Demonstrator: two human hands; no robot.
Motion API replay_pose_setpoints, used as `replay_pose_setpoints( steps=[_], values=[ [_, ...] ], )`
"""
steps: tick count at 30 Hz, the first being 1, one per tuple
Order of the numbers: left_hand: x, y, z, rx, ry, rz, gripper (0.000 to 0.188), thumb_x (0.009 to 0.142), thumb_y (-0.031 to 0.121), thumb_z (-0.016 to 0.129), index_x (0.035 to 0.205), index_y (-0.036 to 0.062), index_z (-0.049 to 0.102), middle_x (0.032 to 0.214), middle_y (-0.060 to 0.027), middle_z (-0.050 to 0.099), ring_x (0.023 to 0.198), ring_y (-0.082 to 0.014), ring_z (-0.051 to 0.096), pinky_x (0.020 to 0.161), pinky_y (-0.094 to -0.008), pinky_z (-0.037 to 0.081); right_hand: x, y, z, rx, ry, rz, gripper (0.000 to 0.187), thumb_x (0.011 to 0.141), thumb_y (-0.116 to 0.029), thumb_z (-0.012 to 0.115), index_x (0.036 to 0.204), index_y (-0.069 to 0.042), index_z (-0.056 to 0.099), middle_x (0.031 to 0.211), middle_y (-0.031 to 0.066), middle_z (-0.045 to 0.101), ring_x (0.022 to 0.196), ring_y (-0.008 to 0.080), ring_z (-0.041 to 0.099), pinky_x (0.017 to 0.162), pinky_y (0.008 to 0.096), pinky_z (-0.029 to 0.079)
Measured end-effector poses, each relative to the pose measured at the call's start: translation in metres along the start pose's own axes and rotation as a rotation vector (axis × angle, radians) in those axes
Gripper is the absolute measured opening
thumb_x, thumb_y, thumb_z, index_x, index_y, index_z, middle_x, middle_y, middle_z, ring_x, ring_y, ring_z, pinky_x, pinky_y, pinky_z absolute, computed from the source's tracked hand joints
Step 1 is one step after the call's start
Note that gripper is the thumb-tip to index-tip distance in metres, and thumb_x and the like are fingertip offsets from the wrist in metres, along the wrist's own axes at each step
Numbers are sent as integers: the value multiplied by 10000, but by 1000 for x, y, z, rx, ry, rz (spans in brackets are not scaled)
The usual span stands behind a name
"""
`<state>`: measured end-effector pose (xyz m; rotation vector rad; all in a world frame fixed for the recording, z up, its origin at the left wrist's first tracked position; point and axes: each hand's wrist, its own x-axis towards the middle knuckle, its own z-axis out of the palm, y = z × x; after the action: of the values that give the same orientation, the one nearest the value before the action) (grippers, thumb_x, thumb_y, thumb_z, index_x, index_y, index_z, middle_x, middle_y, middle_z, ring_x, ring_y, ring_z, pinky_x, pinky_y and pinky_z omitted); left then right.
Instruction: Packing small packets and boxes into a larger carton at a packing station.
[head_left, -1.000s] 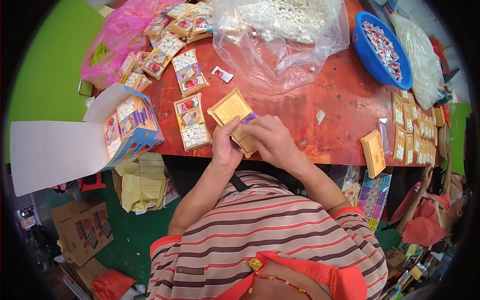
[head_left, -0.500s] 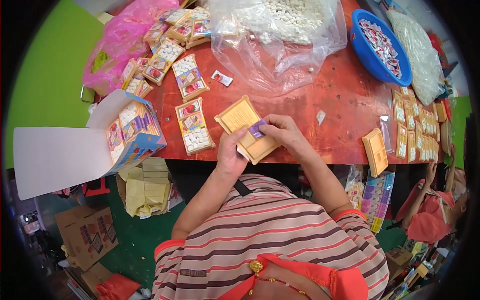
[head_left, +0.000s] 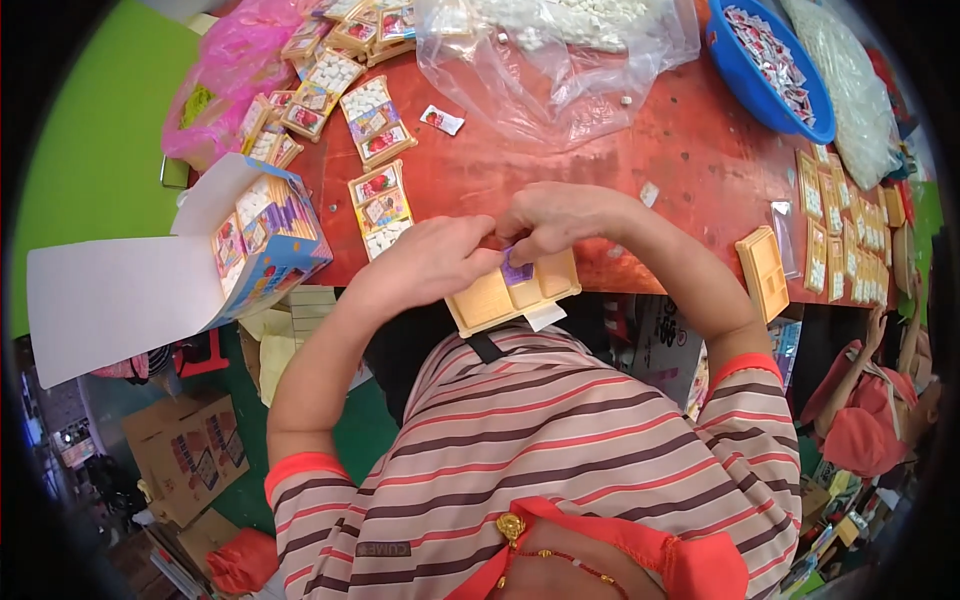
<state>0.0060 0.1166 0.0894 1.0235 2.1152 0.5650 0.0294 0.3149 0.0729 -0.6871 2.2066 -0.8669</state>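
Observation:
A beige plastic compartment tray [head_left: 483, 302] is tilted at the table's front edge, close to my striped shirt. My left hand [head_left: 435, 258] grips its far left side, fingers curled over the rim. My right hand [head_left: 552, 222] is closed at the far edge, its fingertips pinching by the purple paper band [head_left: 517, 268] that crosses the tray. A white paper tab [head_left: 546, 317] sticks out from the tray's near side. The undersides of both hands and the tray's far edge are hidden. Just left of my left hand lies a filled tray [head_left: 381, 205] of white pieces.
An open carton [head_left: 265, 285] packed with filled trays stands at left. Further back are a pink bag [head_left: 235, 75], a clear bag of white pieces [head_left: 575, 90] and a blue basin [head_left: 765, 65] of sachets. An unfilled tray [head_left: 763, 272] sits right; a co-worker [head_left: 865, 410] is beyond.
The tray has come nearer my body and now shows its compartments instead of its back. Both hands have moved to its far edge, with my elbows spread wider.

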Motion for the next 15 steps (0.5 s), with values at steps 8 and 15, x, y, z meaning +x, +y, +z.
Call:
replay_pose_setpoints(
  steps=[8,15],
  values=[
    [11,-35,40,-1215,-288,-169,453,885,226,606,1230,-56,525,1135,-95,620,1014,-143,615,887,-259,487,7,2,6,4,-67,-9,251,713,-223,626,851,-27,701,736,181,653,703,317,621,641,419,446],
    [12,-41,65,-1341,-282,-201,431,881,183,587,1230,-58,513,1123,-113,622,1022,-165,620,897,-289,487,7,1,7,-56,-87,8,304,722,-224,643,941,-19,695,796,172,675,761,300,642,677,394,474]
  ],
)
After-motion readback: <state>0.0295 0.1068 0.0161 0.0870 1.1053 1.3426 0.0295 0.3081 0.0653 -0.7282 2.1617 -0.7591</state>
